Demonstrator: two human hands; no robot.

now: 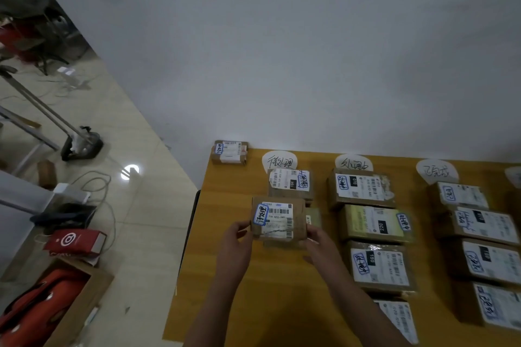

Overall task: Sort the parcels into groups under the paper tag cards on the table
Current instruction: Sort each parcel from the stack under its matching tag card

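I hold a small brown parcel [277, 218] with a white label and a blue-edged sticker between both hands. My left hand [236, 236] grips its left edge and my right hand [318, 236] grips its right edge. It hovers over another parcel, partly hidden beneath, in the left column. Above it lies a parcel [290, 184] under the left tag card [279, 160]. The middle tag card [353, 163] heads a column of several parcels [375, 224]. The right tag card [435, 170] heads another column [479, 222].
A lone parcel [229, 152] sits at the far left corner of the yellow wooden table [282, 290]. A white wall stands behind. On the floor to the left are a cardboard box [81, 298] with red items, cables and a stand base [81, 145].
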